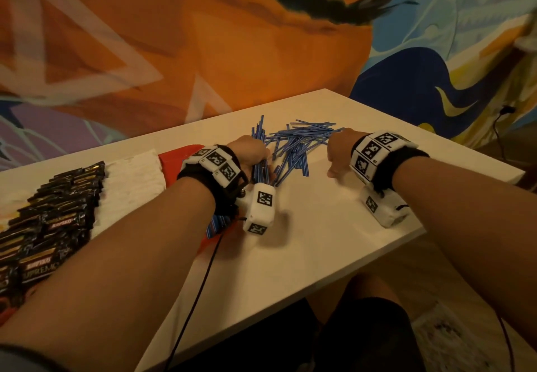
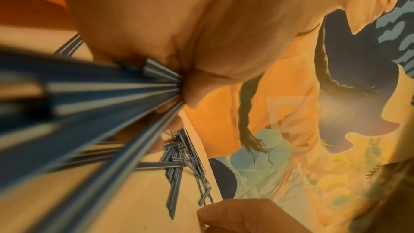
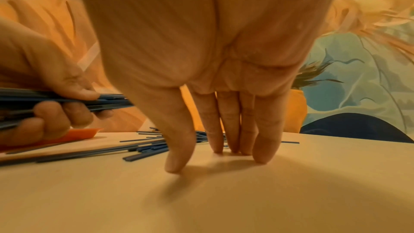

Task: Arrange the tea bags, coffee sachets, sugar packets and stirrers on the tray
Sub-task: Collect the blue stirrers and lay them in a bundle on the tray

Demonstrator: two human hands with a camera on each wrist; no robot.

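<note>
My left hand (image 1: pixel 252 153) grips a bundle of blue stirrers (image 1: pixel 260 171) just right of the red tray (image 1: pixel 172 158); the same bundle (image 2: pixel 107 98) fills the left wrist view and shows in the right wrist view (image 3: pixel 67 101). A loose pile of blue stirrers (image 1: pixel 296 146) lies on the white table (image 1: pixel 319 226) beyond both hands. My right hand (image 1: pixel 338 155) holds nothing; its straight fingers (image 3: pixel 233 130) touch the table at the near edge of the pile (image 3: pixel 147 148). On the tray lie rows of black coffee sachets (image 1: pixel 55 211) and white sugar packets (image 1: pixel 130 185).
A painted wall rises right behind the table's far edge. The table's right corner (image 1: pixel 520 172) is close to my right wrist. Bare tabletop lies between my forearms. A black cable (image 1: pixel 200 290) runs down from my left wrist.
</note>
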